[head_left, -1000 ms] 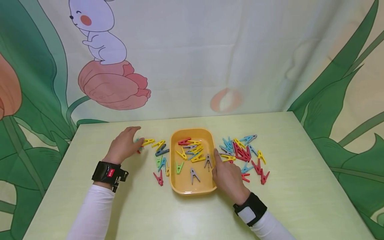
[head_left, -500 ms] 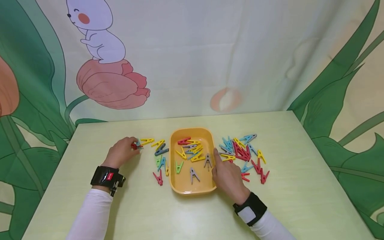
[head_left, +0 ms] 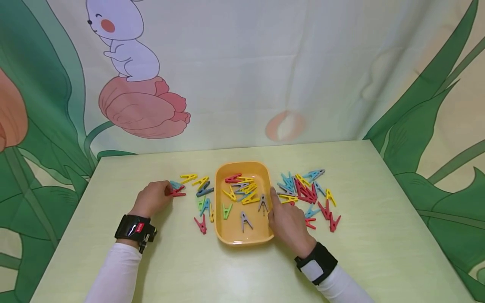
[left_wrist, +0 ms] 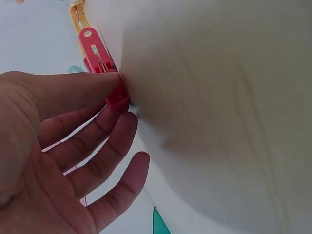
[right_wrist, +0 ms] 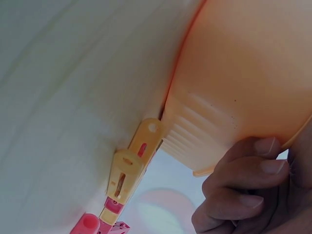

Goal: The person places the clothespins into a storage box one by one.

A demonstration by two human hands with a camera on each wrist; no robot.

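One yellow-orange tray (head_left: pixel 235 231) sits at the lower centre of the head view, and a jumble of pegs lies on its floor. A red peg (head_left: pixel 233 178) is up by the far left corner, yellow pegs (head_left: pixel 250 199) bunch across the middle with bits of blue and grey among them, a green peg (head_left: pixel 226 211) lies toward the lower left, and two grey pegs are apart from the heap, one by the right wall and one lower down.

The person's right hand (head_left: pixel 289 227) holds the tray at its right rim, forefinger laid straight along the edge; the right wrist view shows the other fingers bent in beside the outer wall.

Over at the left of the frame, the left hand (head_left: pixel 149 198) pinches a red clip (head_left: pixel 177 192) between thumb and fingers, outside the tray and well apart from it; the lower fingers are spread. A light-blue peg (head_left: pixel 175 184) is just behind it.

Loose pegs flank the tray on the table (head_left: pixel 242 273), a small scatter on its left and a thicker pile on its right.
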